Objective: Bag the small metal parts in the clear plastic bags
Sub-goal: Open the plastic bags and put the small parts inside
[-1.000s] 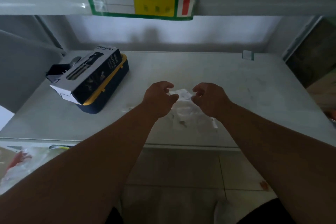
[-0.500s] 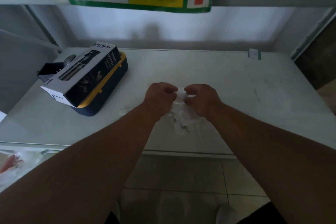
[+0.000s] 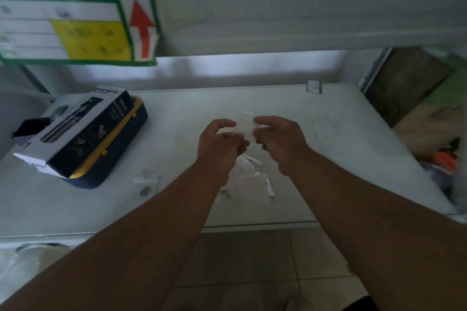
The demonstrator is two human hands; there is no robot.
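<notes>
A small clear plastic bag (image 3: 245, 124) is held up above the white table (image 3: 341, 149), pinched between my left hand (image 3: 219, 144) and my right hand (image 3: 278, 141). Below the hands lies a pile of clear bags (image 3: 249, 174) on the table, partly hidden by my wrists. One more small bag with a dark metal part (image 3: 146, 185) inside lies to the left of my left forearm. Whether the held bag contains a part is too blurred to tell.
A dark blue and yellow tray (image 3: 118, 159) with a spray bottle box (image 3: 78, 131) across it sits at the table's left. A green-framed label with a red arrow (image 3: 80, 25) hangs on the shelf above. Cardboard boxes (image 3: 429, 121) stand at the right. Tiled floor lies below the table's front edge.
Both hands have risen from the bag pile, lifting one clear bag between them. The camera has tilted, showing more of the shelf label.
</notes>
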